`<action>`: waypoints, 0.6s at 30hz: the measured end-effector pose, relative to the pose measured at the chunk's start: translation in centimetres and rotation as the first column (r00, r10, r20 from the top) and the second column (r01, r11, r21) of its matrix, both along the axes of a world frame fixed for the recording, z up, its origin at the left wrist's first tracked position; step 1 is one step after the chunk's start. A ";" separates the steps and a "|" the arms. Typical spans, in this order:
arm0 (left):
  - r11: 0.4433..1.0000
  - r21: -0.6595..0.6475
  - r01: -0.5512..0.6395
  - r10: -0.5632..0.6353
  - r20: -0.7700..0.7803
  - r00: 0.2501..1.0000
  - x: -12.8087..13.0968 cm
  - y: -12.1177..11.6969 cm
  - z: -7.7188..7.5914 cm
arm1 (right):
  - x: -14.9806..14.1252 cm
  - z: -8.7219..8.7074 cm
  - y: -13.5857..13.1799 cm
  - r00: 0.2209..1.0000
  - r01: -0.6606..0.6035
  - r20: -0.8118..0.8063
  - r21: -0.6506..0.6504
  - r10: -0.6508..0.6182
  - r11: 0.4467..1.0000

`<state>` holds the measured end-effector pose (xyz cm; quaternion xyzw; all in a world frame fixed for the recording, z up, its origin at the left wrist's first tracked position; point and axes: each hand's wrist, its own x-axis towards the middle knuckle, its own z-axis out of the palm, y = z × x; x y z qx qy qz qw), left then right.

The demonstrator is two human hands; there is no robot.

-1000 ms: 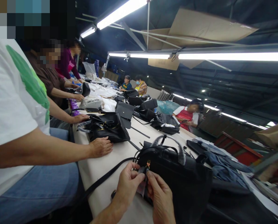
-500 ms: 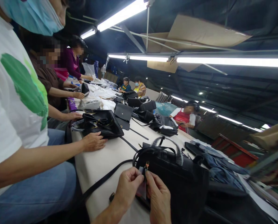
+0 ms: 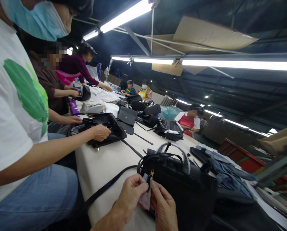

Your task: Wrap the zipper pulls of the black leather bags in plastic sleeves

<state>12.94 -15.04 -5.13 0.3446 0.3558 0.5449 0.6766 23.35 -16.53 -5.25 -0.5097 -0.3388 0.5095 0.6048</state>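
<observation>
A black handbag [image 3: 181, 186] lies on the white table [image 3: 105, 163] right in front of me, its long strap [image 3: 109, 185] trailing to the left. Both my hands are closed in a pinch on a small hanging tag [image 3: 146, 195] at the bag's near side, below a little gold fitting [image 3: 152, 173]. My left hand [image 3: 131, 197] holds the tag from the left, my right hand [image 3: 164, 207] from the right. The bag's padded top handle [image 3: 179, 154] arches up behind.
A person in a white shirt sits close on my left, a hand [image 3: 100, 132] resting on another black bag [image 3: 105, 128]. More black bags [image 3: 157, 123] and white cloth [image 3: 107, 96] lie further along the table. Several other people work along both sides.
The neighbour's hand has moved from the table onto their black bag, which now lies flatter. My hands keep their pinch on the tag, lifted slightly off the bag.
</observation>
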 end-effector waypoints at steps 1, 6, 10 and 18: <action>0.999 0.042 -0.019 0.021 -0.043 0.999 0.1 0.0 -0.3 | 0.0 -0.1 0.0 0.999 0.018 0.033 0.009 -0.018 1.000; 0.977 0.207 -0.045 0.084 -0.187 0.979 0.4 -0.6 -0.6 | -0.3 -0.3 0.2 0.965 0.118 0.225 0.100 -0.138 0.988; 0.995 0.088 0.047 -0.041 -0.072 0.997 -0.6 -0.8 0.3 | -0.2 -0.7 0.4 0.925 0.134 0.339 0.126 -0.170 0.983; 0.960 -0.095 0.264 -0.252 0.122 0.960 -1.9 0.3 0.3 | 0.6 -1.1 0.2 0.916 0.045 0.387 0.162 -0.106 0.986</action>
